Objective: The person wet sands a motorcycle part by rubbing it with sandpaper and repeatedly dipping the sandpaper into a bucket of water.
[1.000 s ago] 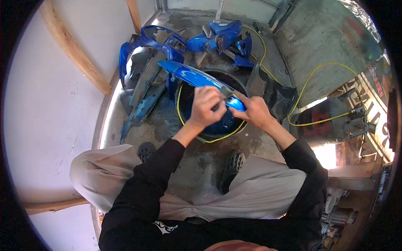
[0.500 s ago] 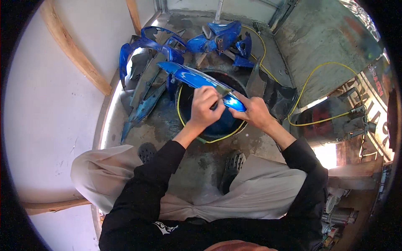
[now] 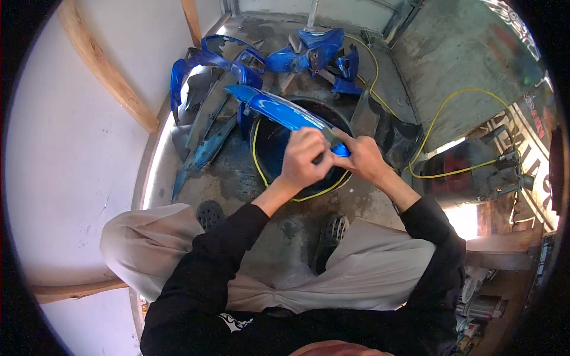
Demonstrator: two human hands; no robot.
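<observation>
A long blue motorcycle body panel [image 3: 276, 111] with glossy and whitish patches slants over a dark round tub [image 3: 268, 151]. My right hand [image 3: 363, 157] grips its near right end, thumb and fingers on its edges. My left hand [image 3: 307, 157] is closed in a fist against the panel's top face, close to my right hand. Whatever lies inside the left fist is hidden now; a small grey-green piece showed beside it earlier. A yellow hose [image 3: 256, 155] curves along the tub's near side.
Blue fairing parts [image 3: 309, 56] and a blue front cowl piece [image 3: 217, 59] lie beyond the tub. Long narrow panels [image 3: 211, 145] lie to the left, black plastic pieces [image 3: 401, 139] to the right. A dark cylindrical tank [image 3: 457, 172] with a yellow hose stands at right.
My left fist has slid right and slightly nearer along the panel, close to my right hand. The right hand keeps its hold, and the panel has barely shifted.
</observation>
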